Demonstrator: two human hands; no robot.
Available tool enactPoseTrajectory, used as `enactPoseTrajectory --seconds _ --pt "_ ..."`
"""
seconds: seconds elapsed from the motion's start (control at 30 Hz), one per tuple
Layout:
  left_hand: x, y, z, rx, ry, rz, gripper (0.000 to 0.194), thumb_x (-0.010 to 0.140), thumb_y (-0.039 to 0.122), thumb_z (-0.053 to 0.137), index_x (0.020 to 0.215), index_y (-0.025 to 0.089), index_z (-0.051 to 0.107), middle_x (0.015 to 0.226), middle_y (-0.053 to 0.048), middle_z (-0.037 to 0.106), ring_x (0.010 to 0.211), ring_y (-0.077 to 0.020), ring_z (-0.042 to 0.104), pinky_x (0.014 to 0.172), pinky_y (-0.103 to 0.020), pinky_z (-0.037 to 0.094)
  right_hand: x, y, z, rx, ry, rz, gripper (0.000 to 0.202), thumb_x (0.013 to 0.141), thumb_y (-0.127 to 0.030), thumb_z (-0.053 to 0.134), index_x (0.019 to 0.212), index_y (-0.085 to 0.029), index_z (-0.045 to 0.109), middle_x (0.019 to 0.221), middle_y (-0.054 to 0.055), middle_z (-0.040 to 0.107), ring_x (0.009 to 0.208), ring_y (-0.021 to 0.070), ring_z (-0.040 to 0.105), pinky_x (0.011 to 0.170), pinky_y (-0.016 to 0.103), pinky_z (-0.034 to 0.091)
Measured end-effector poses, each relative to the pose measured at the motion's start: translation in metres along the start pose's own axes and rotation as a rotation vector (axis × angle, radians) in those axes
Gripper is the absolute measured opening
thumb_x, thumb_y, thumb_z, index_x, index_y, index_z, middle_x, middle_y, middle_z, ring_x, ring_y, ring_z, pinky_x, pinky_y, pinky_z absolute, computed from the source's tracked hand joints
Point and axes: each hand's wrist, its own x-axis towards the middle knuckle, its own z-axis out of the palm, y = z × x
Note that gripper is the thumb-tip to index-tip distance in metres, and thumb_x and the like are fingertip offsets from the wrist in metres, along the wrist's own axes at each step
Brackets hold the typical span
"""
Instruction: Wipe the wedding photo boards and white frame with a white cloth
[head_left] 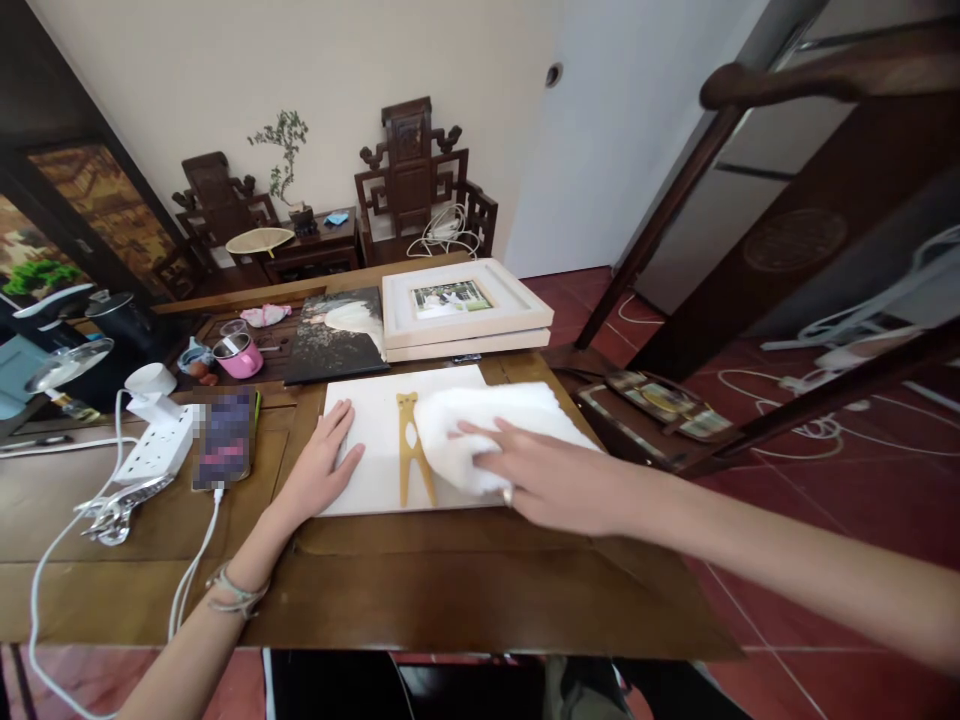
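Observation:
My left hand (324, 462) lies flat on the left part of a white board (367, 415), thumb apart from the fingers. On the board, between my hands, is a yellow wooden piece (409, 448) with two long legs, an oval hole and a small eared, animal-like head. My right hand (551, 475) is on a white fluffy cloth (480, 410), index and middle fingers stretched over it and the lower fingers bent against it. The cloth covers the board's right side and touches or nearly touches the yellow piece. My right thumb is hidden.
Behind the board are stacked picture frames (517, 308) and a dark picture panel (337, 335). At left lie a phone (226, 440) on a cable, a power strip (161, 445) and a pink cup (238, 356). A wooden chair (675, 200) stands at right.

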Motion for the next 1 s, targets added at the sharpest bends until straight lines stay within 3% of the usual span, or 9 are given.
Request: enactPoseTrajectory --seconds 0.1,0.2,0.3,0.43,0.6,0.77,0.9,1.0 --pt "0.000 0.001 -0.001 0.008 -0.010 -0.008 0.057 0.094 0.040 0.039 0.144 0.014 0.033 0.153 -0.016 0.029 0.144 -0.0256 0.021 0.117 -0.048 0.014 0.034 0.026 -0.001 -0.033 0.069 0.029 0.037 0.073 0.000 0.041 0.100 -0.012 0.063 0.136 0.018 0.050 0.135 0.0321 0.034 0.106 0.054 0.034" --pt "0.000 0.001 -0.001 -0.003 -0.009 -0.009 0.056 0.094 0.040 0.039 0.144 0.016 0.033 0.153 -0.014 0.029 0.144 -0.0248 0.022 0.117 -0.048 0.016 0.052 0.032 0.005 -0.045 0.091 0.084 0.037 0.075 -0.001 0.040 0.103 -0.011 0.062 0.137 0.020 0.048 0.135 0.0342 0.032 0.104 0.057 0.033" --pt "0.000 0.000 0.000 -0.006 0.000 -0.009 0.056 0.094 0.041 0.040 0.144 0.016 0.033 0.153 -0.014 0.030 0.144 -0.0250 0.022 0.117 -0.049 0.016 0.045 0.013 0.016 -0.042 0.095 0.131 0.038 0.077 -0.002 0.041 0.109 -0.008 0.061 0.139 0.023 0.046 0.140 0.0358 0.021 0.107 0.061 0.024" --pt "0.000 -0.001 0.002 -0.001 0.011 -0.004 0.055 0.095 0.040 0.039 0.143 0.015 0.035 0.153 -0.014 0.030 0.143 -0.0244 0.023 0.117 -0.048 0.016 0.011 -0.032 0.028 0.037 0.015 0.133 0.037 0.074 -0.003 0.044 0.106 -0.005 0.063 0.147 0.027 0.033 0.141 0.0381 0.011 0.110 0.064 0.016" --pt "0.000 -0.003 0.003 -0.001 0.010 0.010 0.050 0.098 0.033 0.029 0.143 0.013 0.035 0.153 -0.014 0.031 0.144 -0.0225 0.022 0.118 -0.048 0.014 -0.014 -0.063 0.026 0.146 -0.061 0.034 0.051 0.071 -0.003 0.045 0.121 -0.007 0.058 0.147 0.024 0.034 0.140 0.0349 0.015 0.111 0.061 0.019" --pt "-0.001 -0.008 0.003 -0.004 0.021 0.035 0.049 0.098 0.031 0.025 0.144 0.016 0.035 0.153 -0.012 0.032 0.144 -0.0209 0.022 0.118 -0.047 0.015 0.020 -0.039 0.012 0.074 -0.065 0.069 0.051 0.072 0.000 0.041 0.121 -0.006 0.056 0.148 0.024 0.033 0.141 0.0309 0.013 0.111 0.057 0.021" --pt "-0.002 -0.008 0.003 -0.004 0.015 0.037 0.049 0.098 0.030 0.025 0.143 0.014 0.035 0.152 -0.014 0.031 0.144 -0.0220 0.022 0.118 -0.047 0.015 0.066 -0.010 0.002 -0.077 -0.014 0.086 0.047 0.075 0.002 0.042 0.121 -0.002 0.054 0.147 0.028 0.031 0.141 0.0336 0.014 0.110 0.058 0.022" --pt "-0.001 -0.007 0.002 -0.009 0.012 0.033 0.049 0.098 0.029 0.026 0.143 0.013 0.036 0.152 -0.014 0.031 0.144 -0.0217 0.021 0.118 -0.047 0.015 0.081 -0.005 -0.001 -0.131 -0.033 0.064 0.048 0.074 0.003 0.043 0.121 -0.001 0.054 0.147 0.029 0.031 0.141 0.0364 0.014 0.108 0.059 0.025"
